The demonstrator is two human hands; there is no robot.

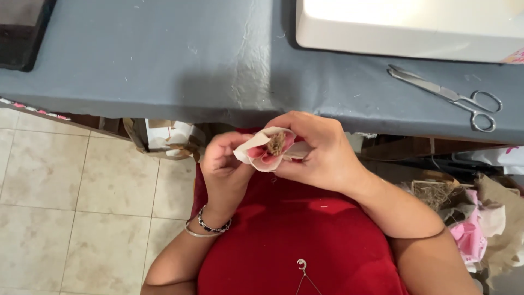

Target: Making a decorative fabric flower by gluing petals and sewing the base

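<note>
1. Your left hand (pixel 226 161) and right hand (pixel 314 153) meet just above your lap, in front of the near edge of the grey-covered table (pixel 164 60).
2. Between them you hold a small fabric pouch (pixel 266 148), cream outside and pink-red inside, with a tuft of brownish stuffing (pixel 276 143) showing at its open mouth.
3. Your left hand is closed in a pinch on the pouch's left edge, fingers curled in; a beaded bracelet (pixel 213 225) sits on that wrist.
4. Your right hand wraps round the right side, thumb and fingers closed on the cloth from above and below.
5. To do this well, I judge you should keep both pinches near the rim so the mouth stays open and the filling stays centred.
6. On the table to your right lie steel scissors (pixel 450 95), well apart from your hands; behind them stands the white base of a machine (pixel 409 27).
7. A dark flat object (pixel 22 33) sits at the far-left corner.
8. No readable labels or signs show; scraps of pink cloth (pixel 469 235) lie at the lower right.
</note>
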